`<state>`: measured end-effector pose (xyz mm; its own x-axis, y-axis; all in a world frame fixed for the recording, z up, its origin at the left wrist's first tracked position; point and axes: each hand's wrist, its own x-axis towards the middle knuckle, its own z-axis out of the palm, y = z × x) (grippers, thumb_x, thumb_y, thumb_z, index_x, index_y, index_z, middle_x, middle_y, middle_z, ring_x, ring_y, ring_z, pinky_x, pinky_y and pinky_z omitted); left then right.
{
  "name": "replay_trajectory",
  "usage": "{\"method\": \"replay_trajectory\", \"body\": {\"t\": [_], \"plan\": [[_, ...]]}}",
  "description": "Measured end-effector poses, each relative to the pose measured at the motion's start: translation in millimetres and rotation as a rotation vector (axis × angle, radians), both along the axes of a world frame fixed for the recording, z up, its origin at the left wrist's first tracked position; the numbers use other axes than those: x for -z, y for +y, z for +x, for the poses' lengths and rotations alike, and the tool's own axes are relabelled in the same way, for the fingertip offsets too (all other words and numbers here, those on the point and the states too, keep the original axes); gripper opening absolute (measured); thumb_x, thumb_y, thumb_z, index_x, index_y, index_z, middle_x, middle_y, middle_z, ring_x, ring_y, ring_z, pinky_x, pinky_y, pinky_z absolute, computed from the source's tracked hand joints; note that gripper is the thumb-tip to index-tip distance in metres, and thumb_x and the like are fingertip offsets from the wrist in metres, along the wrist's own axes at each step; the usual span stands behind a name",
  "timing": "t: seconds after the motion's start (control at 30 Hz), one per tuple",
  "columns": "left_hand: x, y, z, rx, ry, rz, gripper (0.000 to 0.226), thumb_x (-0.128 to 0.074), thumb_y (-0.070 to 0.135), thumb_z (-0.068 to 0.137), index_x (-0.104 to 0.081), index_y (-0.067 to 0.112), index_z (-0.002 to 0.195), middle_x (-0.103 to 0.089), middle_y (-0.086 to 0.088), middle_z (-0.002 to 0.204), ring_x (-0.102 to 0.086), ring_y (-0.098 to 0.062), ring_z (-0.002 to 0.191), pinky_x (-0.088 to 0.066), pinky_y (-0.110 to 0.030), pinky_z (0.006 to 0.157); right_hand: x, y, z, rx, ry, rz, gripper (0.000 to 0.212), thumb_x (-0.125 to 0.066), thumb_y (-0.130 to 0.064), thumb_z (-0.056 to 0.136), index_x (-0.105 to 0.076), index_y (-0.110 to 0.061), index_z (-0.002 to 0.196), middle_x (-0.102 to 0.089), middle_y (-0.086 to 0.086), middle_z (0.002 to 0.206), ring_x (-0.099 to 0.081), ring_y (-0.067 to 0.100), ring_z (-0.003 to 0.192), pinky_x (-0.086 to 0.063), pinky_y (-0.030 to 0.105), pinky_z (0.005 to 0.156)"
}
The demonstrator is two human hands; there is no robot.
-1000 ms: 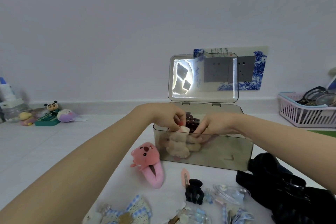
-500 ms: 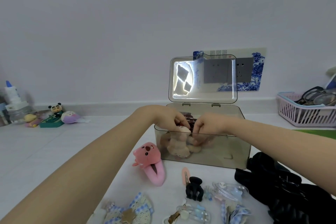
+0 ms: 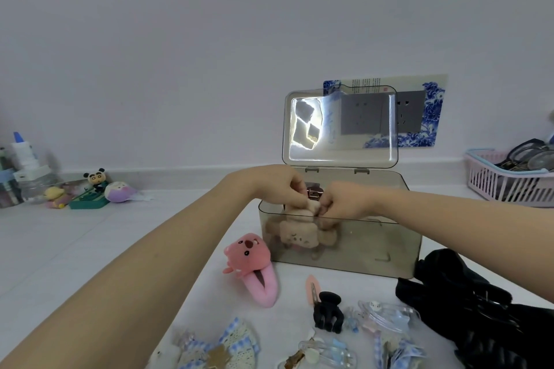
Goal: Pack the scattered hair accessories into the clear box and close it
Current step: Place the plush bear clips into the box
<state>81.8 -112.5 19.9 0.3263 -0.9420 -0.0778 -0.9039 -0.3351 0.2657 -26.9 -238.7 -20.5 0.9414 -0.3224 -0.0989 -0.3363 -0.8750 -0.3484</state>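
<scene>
**Clear box: plush clip going in, most accessories not yet packed**

The clear box [image 3: 389, 255], a smoky see-through plastic case with its hinged lid [image 3: 340, 127] standing upright, sits on the white table [image 3: 60, 243] under both my hands. The fingers of my left hand [image 3: 277, 186] and right hand [image 3: 344, 201] are curled and pinching the top of a beige plush bear hair clip [image 3: 298, 237] that hangs inside the box, just beside a dark brown claw clip [image 3: 313, 192].

To do this well I'd lower the plush against the box's left wall and flatten it, leaving room for the rest, then release both hands.

Outside the box I count one pink plush animal clip [image 3: 251, 266], one pink snap clip [image 3: 311, 287], one black claw clip [image 3: 328, 311], one blue checked lace bow [image 3: 236, 344] and one black fabric bundle [image 3: 479, 314]. The clear and blue clips [image 3: 386, 314] overlap; I cannot count them reliably.
</scene>
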Motion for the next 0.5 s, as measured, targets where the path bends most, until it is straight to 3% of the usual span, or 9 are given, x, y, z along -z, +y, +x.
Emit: {"method": "replay_trajectory", "body": {"t": [0.07, 0.13, 0.3, 0.43, 0.5], "plan": [[-1.0, -0.5, 0.0, -0.001, 0.04, 0.032, 0.02, -0.056, 0.026, 0.088, -0.067, 0.021, 0.104, -0.065, 0.004, 0.111, -0.057, -0.012, 0.103, -0.043, -0.021, 0.084, 1.3, -2.1, 0.0, -0.008, 0.0, 0.031, 0.006, -0.067, -0.019, 0.076, -0.065, -0.014, 0.073, -0.051, -0.004, 0.057, -0.044, 0.006, 0.051, -0.036, 0.01, 0.044], [-1.9, 0.2, -0.1, 0.013, 0.058, 0.077, 0.025, -0.054, 0.017, 0.089, -0.065, 0.021, 0.111, -0.063, 0.004, 0.114, -0.056, -0.012, 0.103, -0.041, -0.023, 0.089, 3.3, -4.2, 0.5, -0.015, -0.002, 0.044, 0.013, -0.066, -0.018, 0.077, -0.06, -0.02, 0.065, -0.049, -0.008, 0.054, -0.046, 0.003, 0.048, -0.037, 0.006, 0.04], [-2.8, -0.5, -1.9, 0.054, -0.082, 0.19, 0.042, -0.053, 0.009, 0.087, -0.053, 0.023, 0.127, -0.054, 0.007, 0.109, -0.05, -0.013, 0.099, -0.04, -0.019, 0.074, 0.8, -5.5, -6.4, -0.009, -0.037, 0.146, 0.01, -0.062, -0.012, 0.079, -0.067, -0.018, 0.074, -0.058, -0.001, 0.068, -0.051, 0.003, 0.052, -0.041, 0.008, 0.044], [-2.4, -5.0, -0.7, 0.021, -0.091, 0.236, 0.04, -0.05, 0.014, 0.088, -0.054, 0.024, 0.127, -0.057, 0.003, 0.123, -0.052, -0.017, 0.112, -0.042, -0.031, 0.098, -0.9, -7.2, -9.6, -0.009, -0.018, 0.223, 0.015, -0.058, -0.005, 0.078, -0.072, -0.01, 0.082, -0.063, 0.004, 0.065, -0.052, 0.0, 0.044, -0.044, 0.011, 0.05], [-0.8, -6.7, -0.9, -0.015, 0.017, 0.216, 0.032, -0.047, 0.02, 0.091, -0.059, 0.018, 0.12, -0.057, 0.003, 0.112, -0.052, -0.015, 0.103, -0.041, -0.031, 0.099, 1.5, -6.8, -7.1, -0.023, -0.001, 0.233, 0.014, -0.059, -0.004, 0.08, -0.073, -0.002, 0.084, -0.064, -0.004, 0.054, -0.055, 0.003, 0.045, -0.047, 0.012, 0.053]]}}
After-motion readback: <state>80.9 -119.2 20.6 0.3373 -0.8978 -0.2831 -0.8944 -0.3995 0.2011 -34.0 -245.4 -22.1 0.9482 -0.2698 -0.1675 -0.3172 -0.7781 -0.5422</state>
